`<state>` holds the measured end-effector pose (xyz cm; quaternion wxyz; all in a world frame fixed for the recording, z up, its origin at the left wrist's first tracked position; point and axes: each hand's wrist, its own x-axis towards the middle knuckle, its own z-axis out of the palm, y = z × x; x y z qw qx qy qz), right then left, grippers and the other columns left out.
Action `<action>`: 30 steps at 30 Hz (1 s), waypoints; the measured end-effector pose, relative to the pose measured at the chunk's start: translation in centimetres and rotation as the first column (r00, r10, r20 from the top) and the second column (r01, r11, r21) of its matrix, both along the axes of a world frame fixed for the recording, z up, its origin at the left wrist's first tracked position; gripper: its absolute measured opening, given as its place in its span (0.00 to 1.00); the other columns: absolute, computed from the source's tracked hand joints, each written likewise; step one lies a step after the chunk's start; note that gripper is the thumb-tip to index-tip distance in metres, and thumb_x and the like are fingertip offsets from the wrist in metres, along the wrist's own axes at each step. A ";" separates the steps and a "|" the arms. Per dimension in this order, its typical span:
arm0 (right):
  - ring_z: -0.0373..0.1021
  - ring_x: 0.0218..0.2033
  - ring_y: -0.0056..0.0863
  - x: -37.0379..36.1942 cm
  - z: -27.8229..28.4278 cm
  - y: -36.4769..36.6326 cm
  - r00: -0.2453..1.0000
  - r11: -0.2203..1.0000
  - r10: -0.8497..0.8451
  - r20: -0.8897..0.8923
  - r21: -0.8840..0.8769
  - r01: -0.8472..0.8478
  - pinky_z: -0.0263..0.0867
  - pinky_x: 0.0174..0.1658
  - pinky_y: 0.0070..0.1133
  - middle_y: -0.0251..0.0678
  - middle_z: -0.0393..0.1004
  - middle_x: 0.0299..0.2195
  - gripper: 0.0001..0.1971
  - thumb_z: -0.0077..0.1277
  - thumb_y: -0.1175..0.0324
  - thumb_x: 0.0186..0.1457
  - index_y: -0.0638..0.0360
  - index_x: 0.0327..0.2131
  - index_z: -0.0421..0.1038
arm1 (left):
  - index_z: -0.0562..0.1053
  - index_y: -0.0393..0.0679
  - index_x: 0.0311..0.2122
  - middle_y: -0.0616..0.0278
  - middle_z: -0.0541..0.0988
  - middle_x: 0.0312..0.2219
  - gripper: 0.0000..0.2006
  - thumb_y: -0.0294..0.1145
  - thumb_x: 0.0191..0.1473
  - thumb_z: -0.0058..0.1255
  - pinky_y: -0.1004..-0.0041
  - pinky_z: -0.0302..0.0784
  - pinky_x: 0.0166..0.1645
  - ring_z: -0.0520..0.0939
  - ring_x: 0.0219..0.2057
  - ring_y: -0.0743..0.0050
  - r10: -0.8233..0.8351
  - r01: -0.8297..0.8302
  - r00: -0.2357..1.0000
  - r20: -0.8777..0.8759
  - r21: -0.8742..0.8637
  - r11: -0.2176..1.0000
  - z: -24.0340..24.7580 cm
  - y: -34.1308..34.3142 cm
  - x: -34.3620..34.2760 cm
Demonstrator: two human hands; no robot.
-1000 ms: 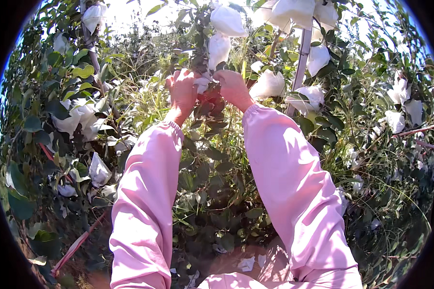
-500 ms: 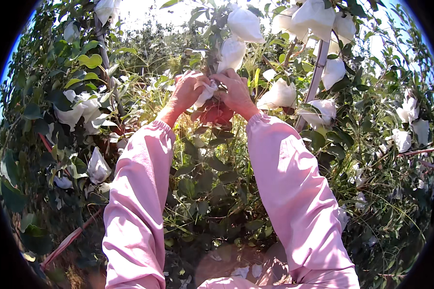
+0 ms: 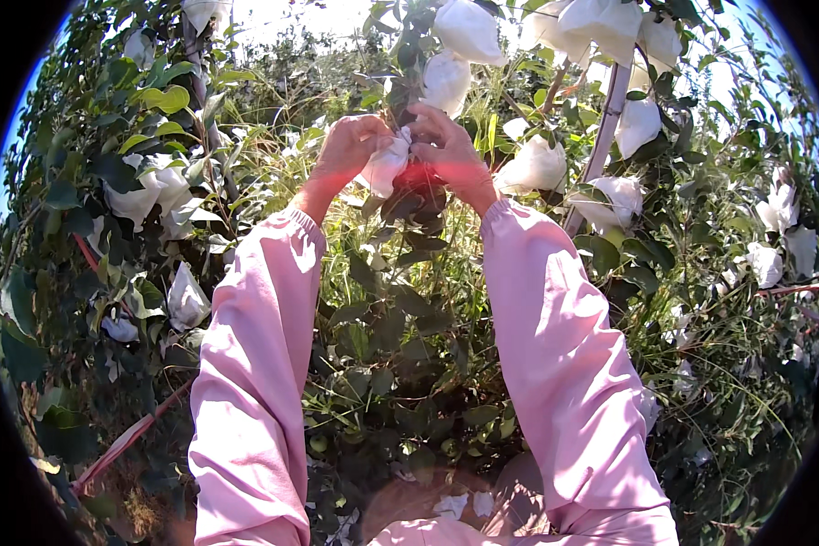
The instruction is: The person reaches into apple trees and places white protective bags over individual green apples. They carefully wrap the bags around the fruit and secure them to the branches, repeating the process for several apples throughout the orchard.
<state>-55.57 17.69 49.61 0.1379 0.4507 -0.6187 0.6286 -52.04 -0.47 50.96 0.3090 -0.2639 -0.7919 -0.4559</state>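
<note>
Both arms in pink sleeves reach up into a fruit tree. My left hand (image 3: pixel 346 150) and my right hand (image 3: pixel 450 150) close together around a white paper fruit bag (image 3: pixel 384 168) on a twig, fingers pinching its top. A reddish fruit (image 3: pixel 419 177) shows just under my right hand, partly hidden by leaves and fingers. Whether the bag is on the fruit or beside it cannot be told.
Several other white paper bags hang on the branches, such as one above (image 3: pixel 446 80), one to the right (image 3: pixel 532 168) and one at the left (image 3: pixel 141 191). A slanted pale pole (image 3: pixel 601 136) stands right of my hands. Dense green leaves surround everything; a reddish stake (image 3: pixel 127 441) lies low left.
My hands stay on the same bag and fruit; the view has tilted slightly so they sit higher and nearer the bags above. Fingers have shifted a little around the bag's top.
</note>
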 end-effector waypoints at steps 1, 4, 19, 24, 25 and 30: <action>0.66 0.30 0.19 -0.3 0.3 0.0 1.000 1.000 0.025 0.005 -0.016 -0.025 0.64 0.35 0.18 0.33 0.71 0.33 0.21 0.47 0.87 0.39 0.61 0.41 0.68 | 0.75 0.37 0.28 0.66 0.77 0.21 0.06 0.28 0.43 0.55 0.78 0.69 0.34 0.74 0.25 0.84 -0.037 0.037 0.999 0.001 0.014 0.999 0.1 0.2 0.2; 0.66 0.30 0.19 -0.8 0.6 -0.7 0.991 0.991 -0.108 -0.082 0.072 0.114 0.63 0.34 0.17 0.32 0.71 0.30 0.19 0.43 0.86 0.42 0.62 0.40 0.68 | 0.76 0.38 0.28 0.67 0.78 0.23 0.06 0.29 0.44 0.55 0.78 0.69 0.33 0.74 0.26 0.84 0.072 -0.077 0.996 -0.059 -0.090 0.993 -0.1 0.0 0.0; 0.69 0.32 0.34 7.8 -3.5 -0.6 0.436 0.759 -0.331 -0.837 0.038 0.650 0.61 0.37 0.27 0.33 0.72 0.31 0.12 0.49 0.76 0.43 0.58 0.36 0.68 | 0.71 0.42 0.32 0.73 0.73 0.25 0.05 0.26 0.55 0.42 0.84 0.65 0.31 0.69 0.26 0.90 -0.151 0.108 0.988 0.016 0.624 0.774 -4.2 -0.2 0.0; 0.72 0.29 0.37 3.6 -5.7 -1.6 0.660 0.680 -0.671 -0.340 0.074 0.729 0.65 0.32 0.30 0.50 0.72 0.30 0.19 0.52 0.69 0.47 0.66 0.43 0.64 | 0.71 0.42 0.33 0.72 0.74 0.24 0.05 0.27 0.56 0.41 0.83 0.66 0.29 0.70 0.25 0.89 -0.271 0.143 0.959 0.088 0.671 0.727 -3.6 0.2 0.2; 0.71 0.29 0.42 3.1 -5.8 -1.7 0.699 0.703 -0.655 -0.289 0.107 0.703 0.65 0.32 0.33 0.51 0.72 0.28 0.17 0.52 0.68 0.47 0.67 0.40 0.64 | 0.71 0.42 0.33 0.72 0.74 0.24 0.05 0.27 0.56 0.41 0.83 0.66 0.28 0.71 0.25 0.89 -0.272 0.150 0.959 0.082 0.666 0.731 -3.6 0.6 0.1; 0.71 0.23 0.36 2.9 -7.1 -2.1 0.817 0.791 -0.572 0.075 0.312 0.525 0.65 0.26 0.30 0.45 0.71 0.17 0.12 0.45 0.66 0.54 0.67 0.27 0.68 | 0.70 0.42 0.36 0.69 0.76 0.30 0.06 0.31 0.55 0.48 0.81 0.71 0.34 0.74 0.29 0.86 -0.289 0.163 0.954 0.075 0.680 0.715 -3.9 1.6 -0.2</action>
